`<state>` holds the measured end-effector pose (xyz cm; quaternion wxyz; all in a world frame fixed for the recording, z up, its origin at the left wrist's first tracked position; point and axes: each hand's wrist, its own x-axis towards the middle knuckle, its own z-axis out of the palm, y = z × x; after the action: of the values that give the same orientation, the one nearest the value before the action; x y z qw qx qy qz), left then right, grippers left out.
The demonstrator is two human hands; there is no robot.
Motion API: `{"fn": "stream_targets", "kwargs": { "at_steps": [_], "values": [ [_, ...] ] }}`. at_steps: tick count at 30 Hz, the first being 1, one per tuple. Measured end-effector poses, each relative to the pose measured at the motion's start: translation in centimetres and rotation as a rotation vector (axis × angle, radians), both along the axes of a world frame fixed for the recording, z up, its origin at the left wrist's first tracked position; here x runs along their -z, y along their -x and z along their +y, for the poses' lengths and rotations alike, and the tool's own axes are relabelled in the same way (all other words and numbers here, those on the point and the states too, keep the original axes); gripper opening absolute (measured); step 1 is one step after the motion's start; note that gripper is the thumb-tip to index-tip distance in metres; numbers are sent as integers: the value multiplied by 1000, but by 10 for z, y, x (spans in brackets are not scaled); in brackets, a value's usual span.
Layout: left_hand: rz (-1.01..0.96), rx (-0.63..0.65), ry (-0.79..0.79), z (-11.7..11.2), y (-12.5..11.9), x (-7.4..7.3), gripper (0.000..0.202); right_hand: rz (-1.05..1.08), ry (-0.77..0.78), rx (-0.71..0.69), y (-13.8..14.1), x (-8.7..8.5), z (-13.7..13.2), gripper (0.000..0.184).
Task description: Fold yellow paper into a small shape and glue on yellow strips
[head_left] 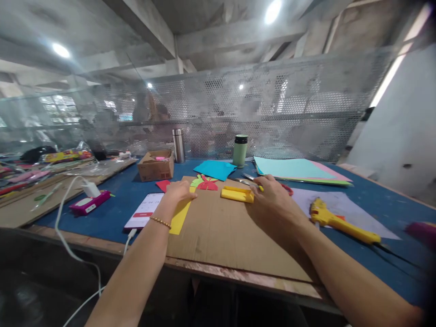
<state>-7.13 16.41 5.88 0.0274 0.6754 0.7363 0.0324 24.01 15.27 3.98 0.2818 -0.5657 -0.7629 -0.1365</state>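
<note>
My left hand (177,193) rests palm down on the top end of a yellow paper strip (180,217) lying on a brown cardboard sheet (225,236); its fingers look curled, pressed on the strip. My right hand (272,195) reaches over the cardboard's far edge, fingers closed around the yellow handle of a pair of scissors (250,178). Between the hands lies a yellow folded paper piece (237,194). A red and green paper cut-out (204,182) sits just beyond my left hand.
A phone (145,210) with a white cable lies left of the cardboard. A yellow glue gun (340,221) lies at right on white paper. Coloured paper sheets (296,170), a green flask (240,151), a steel flask (178,145) and a small carton (156,166) stand behind.
</note>
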Motion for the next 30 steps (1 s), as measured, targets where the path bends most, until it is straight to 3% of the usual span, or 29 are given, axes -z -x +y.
{"fn": "stream_targets", "kwargs": {
  "at_steps": [5, 9, 15, 22, 30],
  "values": [
    [0, 121, -51, -12, -14, 4, 35, 65, -49, -52, -7, -5, -3, 15],
    [-5, 167, -87, -17, -30, 11, 23, 79, 78, -46, 2, -11, -16, 18],
    [-2, 78, -66, -7, -28, 14, 35, 89, 142, -125, 19, -18, -36, 12],
    [53, -44, -54, 2, -17, 9, 35, 86, 143, -155, 25, -5, -32, 20],
    [41, -36, -106, 4, -20, 13, 36, 48, 146, -216, 29, -8, -40, 26]
  ]
}}
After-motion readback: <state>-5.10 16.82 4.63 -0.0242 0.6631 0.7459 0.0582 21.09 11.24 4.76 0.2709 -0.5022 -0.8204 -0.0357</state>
